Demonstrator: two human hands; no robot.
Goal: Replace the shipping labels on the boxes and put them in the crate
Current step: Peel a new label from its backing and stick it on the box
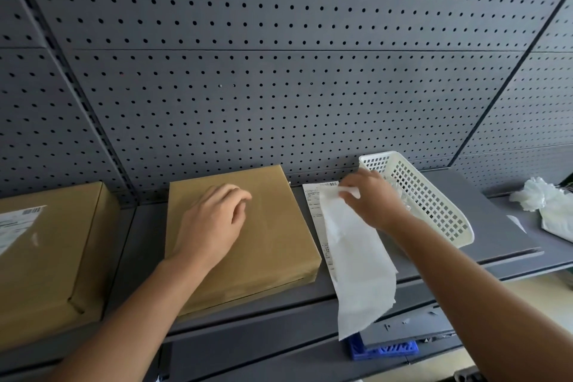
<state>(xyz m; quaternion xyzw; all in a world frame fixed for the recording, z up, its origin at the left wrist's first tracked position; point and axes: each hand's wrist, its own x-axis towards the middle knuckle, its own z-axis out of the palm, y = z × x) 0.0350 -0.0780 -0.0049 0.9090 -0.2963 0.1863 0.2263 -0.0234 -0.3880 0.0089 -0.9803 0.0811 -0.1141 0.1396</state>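
A flat brown cardboard box (263, 236) with a bare top lies on the grey shelf (496, 226). My left hand (214, 220) rests on its top, fingers loosely curled. My right hand (372, 198) pinches the upper end of a long white label sheet (356, 260), which lies just right of the box and hangs over the shelf's front edge. Under it shows a printed shipping label (314, 201) with a barcode. A second brown box (52, 257) with a label (15, 223) on its top sits at the left.
A white perforated plastic basket (428, 198) leans behind my right hand. Crumpled white paper (545, 205) lies at the far right. A blue crate (384, 349) shows below the shelf's front edge. A grey pegboard wall (279, 71) rises behind everything.
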